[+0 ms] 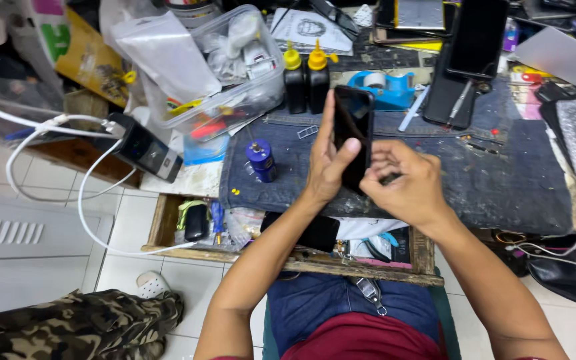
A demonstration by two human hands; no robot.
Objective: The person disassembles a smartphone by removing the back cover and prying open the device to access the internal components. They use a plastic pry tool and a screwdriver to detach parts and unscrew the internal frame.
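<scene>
Holding item: black phone [353, 133], upright above the denim mat's [488, 180] near edge, clasped in the left hand [328, 167]; right hand [405, 187] pinched narrow against its lower side (contents, if any, not discernible). Likely light, rigid, slick, breakable; best gripped by the long edges. Blue bottle [260, 160] near the mat's left edge, two black bottles [307, 80] at its far edge; open room to the right.

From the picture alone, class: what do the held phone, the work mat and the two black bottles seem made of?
Phone: glossy black, probably glass, with reflections.
Mat: blue denim, likely; seams and stitching show, stained.
Bottles: seemingly shiny black plastic, with yellow nozzle caps.
</scene>
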